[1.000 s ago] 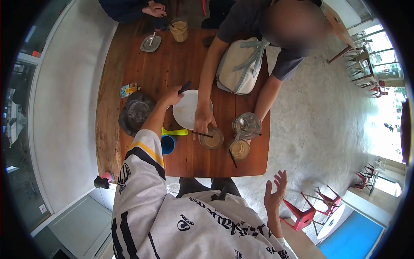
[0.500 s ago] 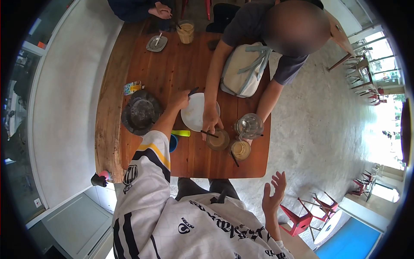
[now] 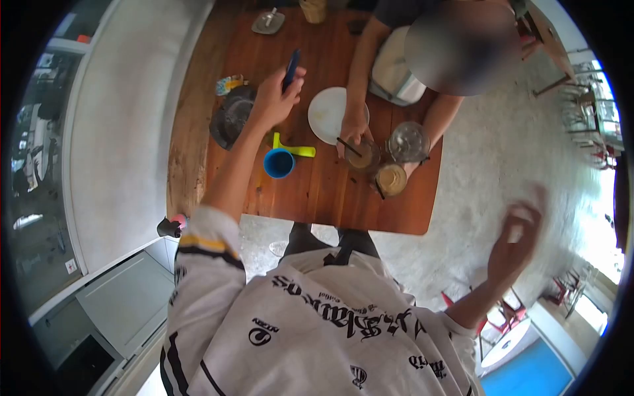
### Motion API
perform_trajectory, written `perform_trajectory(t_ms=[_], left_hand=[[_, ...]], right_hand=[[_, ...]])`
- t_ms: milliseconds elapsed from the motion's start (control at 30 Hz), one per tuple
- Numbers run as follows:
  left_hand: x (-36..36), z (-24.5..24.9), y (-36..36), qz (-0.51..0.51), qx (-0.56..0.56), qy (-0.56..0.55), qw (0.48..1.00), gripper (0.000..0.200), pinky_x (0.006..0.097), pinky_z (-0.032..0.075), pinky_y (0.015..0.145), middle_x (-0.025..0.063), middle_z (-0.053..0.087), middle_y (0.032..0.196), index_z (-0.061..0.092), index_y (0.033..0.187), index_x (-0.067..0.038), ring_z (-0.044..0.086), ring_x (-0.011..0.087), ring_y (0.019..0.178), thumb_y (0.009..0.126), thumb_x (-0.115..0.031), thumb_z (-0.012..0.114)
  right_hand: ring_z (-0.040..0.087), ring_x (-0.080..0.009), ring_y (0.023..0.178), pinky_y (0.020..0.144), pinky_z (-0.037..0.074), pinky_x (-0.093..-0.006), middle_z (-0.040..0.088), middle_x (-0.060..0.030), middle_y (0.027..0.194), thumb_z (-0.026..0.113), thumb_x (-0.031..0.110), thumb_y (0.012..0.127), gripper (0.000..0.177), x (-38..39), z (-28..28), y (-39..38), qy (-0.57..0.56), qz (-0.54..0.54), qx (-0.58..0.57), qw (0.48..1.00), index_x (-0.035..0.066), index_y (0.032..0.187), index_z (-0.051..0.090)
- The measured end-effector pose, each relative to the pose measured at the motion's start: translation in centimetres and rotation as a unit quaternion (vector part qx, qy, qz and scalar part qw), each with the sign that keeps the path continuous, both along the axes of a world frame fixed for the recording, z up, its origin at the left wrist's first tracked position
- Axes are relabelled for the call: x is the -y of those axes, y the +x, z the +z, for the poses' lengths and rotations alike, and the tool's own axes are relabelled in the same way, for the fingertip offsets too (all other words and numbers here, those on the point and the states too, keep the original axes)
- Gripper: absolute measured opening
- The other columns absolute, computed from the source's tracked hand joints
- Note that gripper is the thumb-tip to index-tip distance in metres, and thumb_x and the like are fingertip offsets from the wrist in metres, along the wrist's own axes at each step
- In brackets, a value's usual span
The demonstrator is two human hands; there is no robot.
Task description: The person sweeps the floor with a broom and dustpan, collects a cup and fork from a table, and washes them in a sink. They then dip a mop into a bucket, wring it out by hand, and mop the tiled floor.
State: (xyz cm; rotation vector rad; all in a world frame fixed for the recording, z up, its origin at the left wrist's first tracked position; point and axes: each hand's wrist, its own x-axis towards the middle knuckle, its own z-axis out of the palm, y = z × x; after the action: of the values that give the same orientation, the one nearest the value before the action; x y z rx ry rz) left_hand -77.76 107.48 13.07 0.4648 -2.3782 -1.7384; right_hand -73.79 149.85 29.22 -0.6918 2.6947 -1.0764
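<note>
My left hand (image 3: 279, 96) grips a slim dark blue object (image 3: 290, 69) above the table, near the dark round ashtray (image 3: 231, 119) and left of the white plate (image 3: 327, 115). Off the table's right side, my right hand (image 3: 518, 234) is raised and blurred, its fingers apart and holding nothing. A blue cup (image 3: 279, 163) and a yellow-green handled item (image 3: 297, 151) are below my left hand. Across the table, a person's hands (image 3: 354, 125) hold a glass with a straw (image 3: 362, 157), a second drink (image 3: 391, 179) and a clear glass (image 3: 408, 142).
The wooden table (image 3: 317, 191) also bears a small ashtray (image 3: 267, 22), a drink glass (image 3: 313, 10), a small colourful pack (image 3: 230, 84) and a pale bag (image 3: 399, 69). A wall stands at left; red stools are at lower right.
My left hand has lifted away from the plate's edge with the dark blue object. My right hand has moved up and right. The view has shifted, showing more of the blue cup.
</note>
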Motion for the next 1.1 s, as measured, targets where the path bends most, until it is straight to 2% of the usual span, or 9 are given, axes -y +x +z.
perform_trajectory(t_ms=[67, 100, 167, 267, 333, 500, 767, 900, 1100], left_hand=[[-1.1, 3.2, 3.9, 0.070, -0.038, 0.127, 0.989, 0.020, 0.0273, 0.053, 0.075, 0.0007, 0.052, 0.087, 0.054, 0.106, -0.002, 0.055, 0.0077, 0.082, 0.092, -0.017, 0.052], [-1.2, 3.6, 5.6, 0.103, -0.061, 0.145, 0.982, 0.022, 0.0283, 0.053, 0.076, 0.0023, 0.052, 0.087, 0.053, 0.106, -0.001, 0.055, 0.0089, 0.082, 0.092, -0.018, 0.053], [-1.7, 3.0, 9.1, 0.178, -0.097, 0.158, 0.966, 0.025, 0.0302, 0.053, 0.079, 0.0048, 0.052, 0.088, 0.052, 0.106, 0.001, 0.055, 0.0104, 0.083, 0.091, -0.020, 0.054], [-2.8, 3.0, 14.0, 0.273, -0.114, 0.189, 0.936, 0.025, 0.0337, 0.052, 0.082, 0.0065, 0.052, 0.089, 0.051, 0.105, 0.001, 0.055, 0.0118, 0.083, 0.092, -0.021, 0.052], [-3.6, 2.9, 17.7, 0.327, -0.125, 0.194, 0.916, 0.025, 0.0362, 0.052, 0.083, 0.0067, 0.052, 0.088, 0.051, 0.102, 0.000, 0.055, 0.0126, 0.083, 0.093, -0.023, 0.050], [-5.9, 4.3, 28.1, 0.438, -0.123, 0.177, 0.873, 0.025, 0.0364, 0.053, 0.080, 0.0065, 0.051, 0.085, 0.050, 0.100, 0.002, 0.054, 0.0138, 0.081, 0.095, -0.022, 0.045], [-11.1, 2.3, 45.9, 0.557, -0.053, 0.205, 0.803, 0.024, 0.0380, 0.055, 0.074, 0.0074, 0.049, 0.082, 0.050, 0.096, 0.002, 0.053, 0.0142, 0.077, 0.094, -0.021, 0.045], [-11.6, 2.1, 55.7, 0.622, -0.080, 0.211, 0.750, 0.024, 0.0392, 0.054, 0.076, 0.0065, 0.049, 0.083, 0.048, 0.099, 0.000, 0.052, 0.0140, 0.077, 0.095, -0.023, 0.045], [-10.6, 0.3, 75.5, 0.694, -0.140, 0.160, 0.688, 0.027, 0.0392, 0.053, 0.076, 0.0036, 0.049, 0.082, 0.048, 0.100, -0.005, 0.051, 0.0115, 0.075, 0.096, -0.031, 0.043]], right_hand=[[0.064, -0.0193, 0.070, 0.061, 0.050, -0.0301, 0.066, -0.0069, 0.080, 0.065, 0.008, 0.077, 0.032, 4.9, 1.2, -0.3, 0.038, 0.160, 0.188, 0.968, 0.008, 0.108, 0.061], [0.065, -0.0201, 0.071, 0.062, 0.050, -0.0317, 0.066, -0.0077, 0.082, 0.066, 0.016, 0.076, 0.033, 8.2, 0.2, 0.2, 0.061, 0.281, 0.291, 0.913, 0.008, 0.108, 0.060], [0.063, -0.0298, 0.082, 0.069, 0.050, -0.0409, 0.064, -0.0126, 0.095, 0.059, 0.029, 0.080, 0.039, 12.3, -6.8, 3.2, 0.152, 0.408, 0.153, 0.887, 0.007, 0.112, 0.055], [0.060, -0.0356, 0.090, 0.075, 0.049, -0.0443, 0.058, -0.0191, 0.104, 0.062, 0.030, 0.078, 0.049, 18.6, -14.9, 5.0, 0.214, 0.293, 0.180, 0.914, 0.004, 0.117, 0.048], [0.056, -0.0371, 0.098, 0.077, 0.048, -0.0454, 0.053, -0.0202, 0.112, 0.066, 0.031, 0.076, 0.063, 21.5, -19.2, 5.8, 0.145, 0.241, 0.074, 0.957, 0.003, 0.125, 0.039], [0.047, -0.0367, 0.107, 0.079, 0.046, -0.0479, 0.045, -0.0192, 0.116, 0.079, 0.033, 0.062, 0.092, 28.0, -22.4, 5.8, 0.073, 0.163, -0.003, 0.984, 0.005, 0.133, 0.028], [0.050, -0.0358, 0.101, 0.082, 0.044, -0.0442, 0.052, -0.0149, 0.109, 0.081, 0.031, 0.058, 0.073, 30.6, -27.2, 7.7, 0.022, 0.126, -0.068, 0.989, 0.007, 0.115, 0.043], [0.050, -0.0362, 0.099, 0.083, 0.042, -0.0451, 0.054, -0.0151, 0.104, 0.082, 0.026, 0.055, 0.071, 29.9, -24.5, 12.6, -0.077, 0.147, -0.135, 0.977, 0.006, 0.113, 0.046], [0.052, -0.0315, 0.099, 0.087, 0.042, -0.0399, 0.054, -0.0153, 0.104, 0.084, 0.029, 0.056, 0.065, 26.7, -21.4, 21.9, -0.081, 0.106, -0.065, 0.989, 0.005, 0.108, 0.053]])
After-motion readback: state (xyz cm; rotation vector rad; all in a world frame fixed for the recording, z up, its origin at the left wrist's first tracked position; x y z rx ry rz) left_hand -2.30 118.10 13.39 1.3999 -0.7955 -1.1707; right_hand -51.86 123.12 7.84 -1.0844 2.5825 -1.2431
